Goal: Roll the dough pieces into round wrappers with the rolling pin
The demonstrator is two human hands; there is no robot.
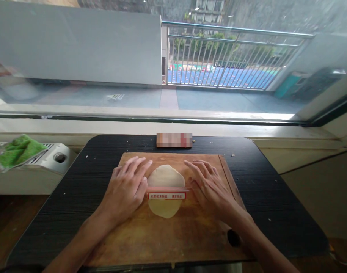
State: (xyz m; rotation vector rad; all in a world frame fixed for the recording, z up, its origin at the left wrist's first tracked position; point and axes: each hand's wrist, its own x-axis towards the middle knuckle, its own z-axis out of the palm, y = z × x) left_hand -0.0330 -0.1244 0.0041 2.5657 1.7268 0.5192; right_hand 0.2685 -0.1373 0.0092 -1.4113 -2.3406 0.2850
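A rolling pin point(167, 196) with a red-framed label lies crosswise over a flat round of pale dough point(166, 176). The dough shows above and below the pin, on a wooden cutting board point(173, 242). My left hand point(130, 185) rests over the pin's left end, fingers stretched forward and palm down. Over the right end lies my right hand point(209, 182), its fingers extended too. Both pin ends are hidden beneath my hands, and neither hand's fingers wrap round it.
The board lies on a black table point(275, 212) dotted with small crumbs. A small blurred-out box point(174, 140) stands behind it. To the left, a green cloth point(21, 149) lies on a white unit point(55, 167). Beyond the table is a window with a metal railing point(219, 60) outside.
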